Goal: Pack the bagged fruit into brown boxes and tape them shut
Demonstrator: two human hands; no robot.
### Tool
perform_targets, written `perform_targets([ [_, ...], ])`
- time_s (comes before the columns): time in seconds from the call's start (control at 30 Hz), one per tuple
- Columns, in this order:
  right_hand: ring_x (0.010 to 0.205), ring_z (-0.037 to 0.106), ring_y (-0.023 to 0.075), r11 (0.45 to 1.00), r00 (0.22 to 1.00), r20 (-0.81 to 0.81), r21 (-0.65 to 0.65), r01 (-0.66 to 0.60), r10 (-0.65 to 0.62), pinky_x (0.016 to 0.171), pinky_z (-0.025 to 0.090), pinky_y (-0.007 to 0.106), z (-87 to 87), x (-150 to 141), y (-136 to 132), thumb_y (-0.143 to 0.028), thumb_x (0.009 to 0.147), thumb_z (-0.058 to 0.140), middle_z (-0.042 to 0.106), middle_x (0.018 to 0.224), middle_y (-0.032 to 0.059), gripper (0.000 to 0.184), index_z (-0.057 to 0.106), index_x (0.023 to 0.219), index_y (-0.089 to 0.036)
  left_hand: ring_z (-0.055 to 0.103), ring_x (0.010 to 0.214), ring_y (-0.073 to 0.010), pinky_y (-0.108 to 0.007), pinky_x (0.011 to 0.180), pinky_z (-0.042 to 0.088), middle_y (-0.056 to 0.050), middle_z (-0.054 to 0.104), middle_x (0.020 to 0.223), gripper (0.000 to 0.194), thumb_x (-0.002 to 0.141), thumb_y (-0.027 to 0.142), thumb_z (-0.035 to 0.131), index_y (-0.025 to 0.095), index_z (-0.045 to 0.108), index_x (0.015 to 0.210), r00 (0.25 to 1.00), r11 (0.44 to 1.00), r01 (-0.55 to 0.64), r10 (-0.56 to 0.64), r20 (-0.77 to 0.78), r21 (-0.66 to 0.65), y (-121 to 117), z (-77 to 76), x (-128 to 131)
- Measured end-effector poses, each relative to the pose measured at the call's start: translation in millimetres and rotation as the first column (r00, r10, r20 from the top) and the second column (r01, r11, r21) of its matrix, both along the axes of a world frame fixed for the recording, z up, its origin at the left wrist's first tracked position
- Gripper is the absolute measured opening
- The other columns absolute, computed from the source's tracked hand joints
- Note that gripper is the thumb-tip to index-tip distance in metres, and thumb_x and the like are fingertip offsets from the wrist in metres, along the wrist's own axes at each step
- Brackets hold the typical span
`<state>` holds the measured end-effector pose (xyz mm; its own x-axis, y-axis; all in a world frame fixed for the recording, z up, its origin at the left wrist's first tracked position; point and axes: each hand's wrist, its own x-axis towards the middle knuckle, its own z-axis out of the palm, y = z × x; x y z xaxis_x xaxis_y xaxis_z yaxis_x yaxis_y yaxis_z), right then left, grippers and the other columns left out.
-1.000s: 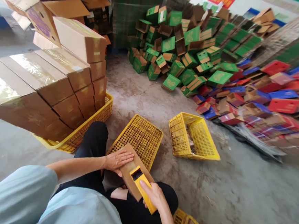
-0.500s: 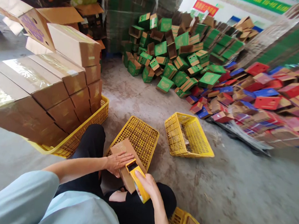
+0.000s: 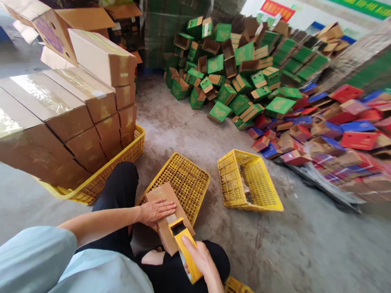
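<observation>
Stained concrete (image 3: 309, 250); left hand (image 3: 154, 212) flat, grip unclenched, on oblong cardboard box (image 3: 167, 241); right hand (image 3: 200, 257) gripping yellow tape dispenser (image 3: 181, 240).

Illumination is diffuse and moderately bright across the grey concrete floor (image 3: 309, 246), which carries a soft pale sheen near centre. Strong glare whitens the glossy clear tape (image 3: 40, 91) on the stacked brown cardboard cartons (image 3: 87, 147), worst at the left edge. The white painted wall (image 3: 302, 12) reads brightest at the back; the upper left is dim. Shadows are soft; the black cloth trousers (image 3: 117, 199) lose detail. The yellow plastic tape dispenser (image 3: 187, 249) is reasonably sharp. Wide-angle stretching and smearing affect the heaped red-and-blue cardboard boxes (image 3: 358, 140) at right.
</observation>
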<state>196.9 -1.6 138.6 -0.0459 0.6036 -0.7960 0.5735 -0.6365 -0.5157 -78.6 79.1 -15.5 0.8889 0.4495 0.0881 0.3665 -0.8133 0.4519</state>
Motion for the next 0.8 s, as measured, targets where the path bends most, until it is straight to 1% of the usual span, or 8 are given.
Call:
perform_targets([
  [0.07, 0.049, 0.069, 0.0222, 0.999, 0.999, 0.022, 0.007, 0.034, -0.034, 0.047, 0.055, 0.028, -0.8, 6, -6, -0.066, 0.094, 0.054, 0.069, 0.057, 0.01, 0.051, 0.064, 0.079, -0.018, 0.019, 0.159, -0.0349, -0.052, 0.129, 0.011, -0.021, 0.019, 0.171, 0.106, 0.09, 0.054, 0.065, 0.009, 0.009, 0.167, 1.0, 1.0, -0.008, 0.008, -0.009, 0.007, 0, 1.2, 0],
  [0.17, 0.048, 0.069, 0.0213, 0.999, 0.998, 0.061, 0.04, 0.011, -0.013, 0.046, 0.055, 0.026, -5.6, 7, -10, -0.066, 0.092, 0.057, 0.069, 0.057, 0.0095, 0.05, 0.063, 0.077, -0.019, 0.021, 0.159, -0.036, -0.052, 0.129, 0.012, -0.021, 0.02, 0.171, 0.108, 0.087, 0.055, 0.067, 0.01, 0.01, 0.167, 1.0, 1.0, -0.022, 0.022, -0.018, 0.014, -1, 5.7, 2],
  [0.23, 0.047, 0.069, 0.0204, 0.999, 0.996, 0.084, 0.046, 0.004, -0.008, 0.045, 0.054, 0.025, -10.3, 5, -12, -0.067, 0.091, 0.058, 0.069, 0.056, 0.0091, 0.05, 0.062, 0.074, -0.02, 0.019, 0.159, -0.038, -0.054, 0.129, 0.011, -0.023, 0.017, 0.171, 0.112, 0.084, 0.055, 0.071, 0.01, 0.01, 0.167, 0.998, 0.998, -0.056, 0.056, -0.028, 0.026, -7, 8.8, 5],
  [0.3, 0.047, 0.069, 0.0205, 0.999, 0.996, 0.085, 0.04, 0.026, -0.029, 0.044, 0.054, 0.025, -14.4, 4, -14, -0.068, 0.091, 0.056, 0.069, 0.056, 0.0092, 0.051, 0.062, 0.075, -0.02, 0.015, 0.16, -0.0397, -0.055, 0.129, 0.011, -0.023, 0.012, 0.172, 0.119, 0.08, 0.054, 0.075, 0.01, 0.007, 0.167, 0.995, 0.996, -0.084, 0.086, -0.046, 0.037, -17, 11.1, 11],
  [0.43, 0.048, 0.069, 0.0228, 0.998, 0.997, 0.06, 0.025, 0.051, -0.053, 0.044, 0.055, 0.029, -17.6, 5, -17, -0.069, 0.091, 0.056, 0.07, 0.06, 0.0128, 0.052, 0.062, 0.082, -0.019, 0.011, 0.161, -0.0357, -0.051, 0.13, 0.014, -0.019, 0.005, 0.173, 0.127, 0.077, 0.051, 0.077, 0.012, -0.002, 0.167, 0.998, 1.0, -0.017, 0.019, -0.068, 0.024, -36, 14.2, 25],
  [0.57, 0.048, 0.07, 0.0244, 0.997, 0.995, 0.067, 0.036, 0.066, -0.068, 0.044, 0.055, 0.03, -14.9, 6, -17, -0.069, 0.091, 0.058, 0.071, 0.061, 0.0139, 0.051, 0.062, 0.08, -0.02, 0.013, 0.161, -0.0337, -0.049, 0.13, 0.017, -0.018, 0.008, 0.174, 0.118, 0.083, 0.053, 0.072, 0.009, 0.002, 0.167, 0.998, 1.0, -0.008, 0.009, -0.063, 0.016, -37, 15.8, 31],
  [0.7, 0.047, 0.07, 0.0247, 0.997, 0.997, 0.043, 0.032, 0.065, -0.066, 0.043, 0.055, 0.031, -11.4, 6, -15, -0.069, 0.092, 0.056, 0.071, 0.061, 0.0139, 0.052, 0.063, 0.078, -0.02, 0.018, 0.16, -0.0314, -0.048, 0.129, 0.019, -0.018, 0.015, 0.173, 0.101, 0.092, 0.051, 0.063, 0.011, 0.01, 0.167, 1.0, 0.999, 0.021, -0.021, -0.007, 0.041, -27, 12.6, 27],
  [0.8, 0.048, 0.07, 0.024, 0.997, 0.997, 0.035, 0.037, 0.069, -0.07, 0.043, 0.055, 0.03, -11.6, 3, -16, -0.07, 0.092, 0.056, 0.071, 0.061, 0.0136, 0.054, 0.064, 0.075, -0.02, 0.023, 0.159, -0.0291, -0.046, 0.129, 0.021, -0.018, 0.025, 0.17, 0.088, 0.098, 0.051, 0.057, 0.013, 0.016, 0.167, 0.997, 0.996, 0.058, -0.061, 0.045, 0.072, -18, 8.0, 21],
])
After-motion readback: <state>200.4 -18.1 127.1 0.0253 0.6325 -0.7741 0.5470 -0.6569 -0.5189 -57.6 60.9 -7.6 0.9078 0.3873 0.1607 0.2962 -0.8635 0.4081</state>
